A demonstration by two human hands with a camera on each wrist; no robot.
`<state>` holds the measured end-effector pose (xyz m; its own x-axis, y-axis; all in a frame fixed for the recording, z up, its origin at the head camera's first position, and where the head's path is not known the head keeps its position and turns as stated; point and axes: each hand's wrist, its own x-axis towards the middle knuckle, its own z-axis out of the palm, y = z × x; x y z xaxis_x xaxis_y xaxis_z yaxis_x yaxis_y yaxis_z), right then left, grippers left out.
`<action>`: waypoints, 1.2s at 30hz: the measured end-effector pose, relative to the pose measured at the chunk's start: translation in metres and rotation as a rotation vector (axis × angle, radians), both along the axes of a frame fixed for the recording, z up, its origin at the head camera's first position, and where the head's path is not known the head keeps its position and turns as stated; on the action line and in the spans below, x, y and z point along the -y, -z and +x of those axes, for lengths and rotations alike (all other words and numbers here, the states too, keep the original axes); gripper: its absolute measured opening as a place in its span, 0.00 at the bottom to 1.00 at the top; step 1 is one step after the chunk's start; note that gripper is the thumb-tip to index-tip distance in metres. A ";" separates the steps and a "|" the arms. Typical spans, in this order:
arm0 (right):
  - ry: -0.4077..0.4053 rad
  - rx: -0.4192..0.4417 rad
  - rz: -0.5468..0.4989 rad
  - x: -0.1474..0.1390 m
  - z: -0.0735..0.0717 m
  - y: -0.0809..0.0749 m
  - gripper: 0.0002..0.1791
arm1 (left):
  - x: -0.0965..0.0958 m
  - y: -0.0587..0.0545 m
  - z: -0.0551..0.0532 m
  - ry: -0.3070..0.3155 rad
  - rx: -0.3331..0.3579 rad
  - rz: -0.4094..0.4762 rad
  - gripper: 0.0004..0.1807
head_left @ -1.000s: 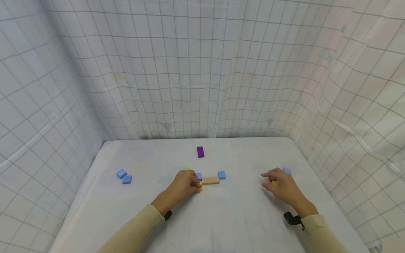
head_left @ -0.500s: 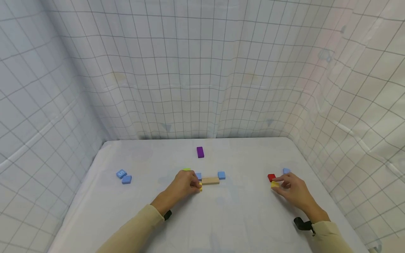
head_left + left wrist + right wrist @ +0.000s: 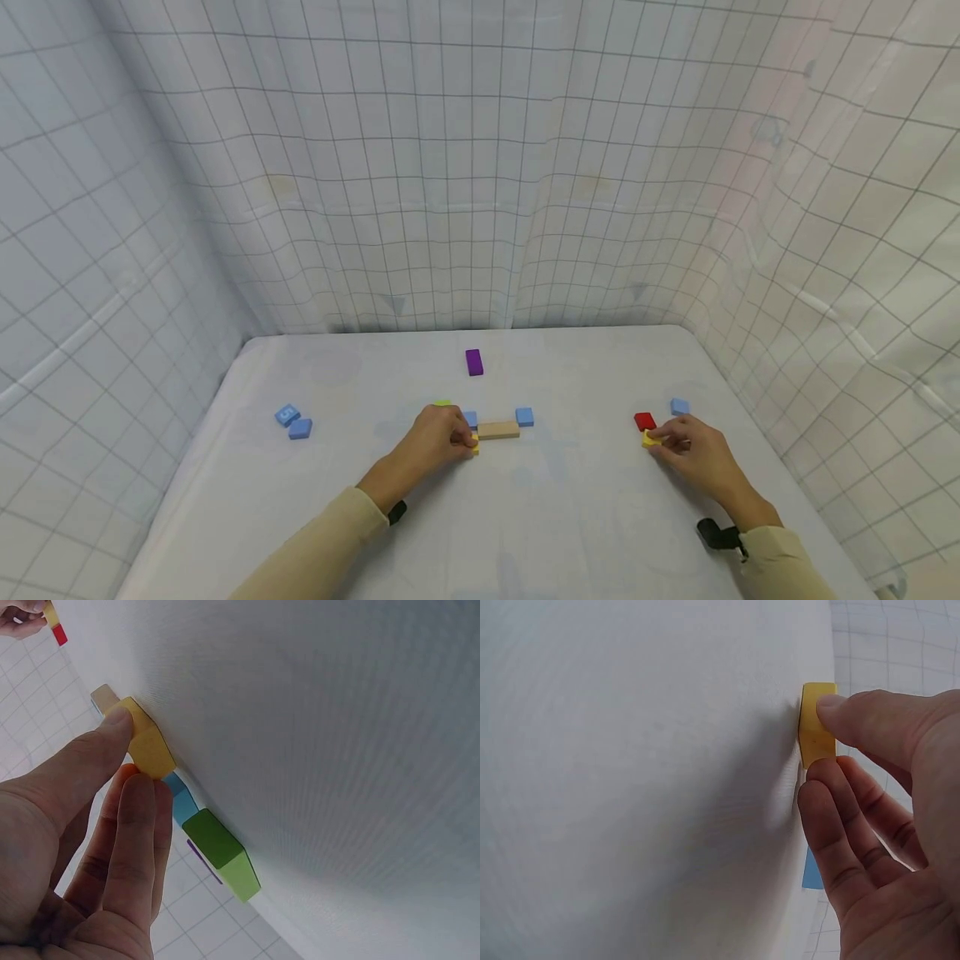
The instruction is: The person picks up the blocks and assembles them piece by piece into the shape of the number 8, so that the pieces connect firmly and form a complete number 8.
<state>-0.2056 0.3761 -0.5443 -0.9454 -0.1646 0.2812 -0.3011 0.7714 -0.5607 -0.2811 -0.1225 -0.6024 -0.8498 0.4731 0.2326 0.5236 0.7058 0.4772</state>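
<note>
- The left yellow block sits on the white table, pinched between the thumb and fingertips of the left hand.
- The right yellow block is pinched likewise by the right hand, well apart on the table's right side.
- Just beyond the right yellow block lies a red block; a pale blue block lies near, behind that hand.
- Beside the left yellow block are a wooden bar, a middle blue block and a green block.
- A square blue block sits by the bar's right end.
- Farther back lies a purple block.
- Far left, two blue blocks lie together.
- Gridded white sheeting surrounds the table.
</note>
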 end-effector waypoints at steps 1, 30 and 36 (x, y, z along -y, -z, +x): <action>-0.002 -0.004 -0.001 0.000 0.000 0.000 0.13 | 0.000 0.000 0.000 -0.004 0.004 -0.003 0.11; -0.072 -0.059 -0.067 0.014 0.001 0.006 0.13 | -0.002 -0.027 0.019 0.058 -0.024 0.089 0.10; -0.108 -0.073 -0.053 0.020 -0.002 0.007 0.14 | -0.001 -0.018 0.014 0.043 -0.034 0.077 0.10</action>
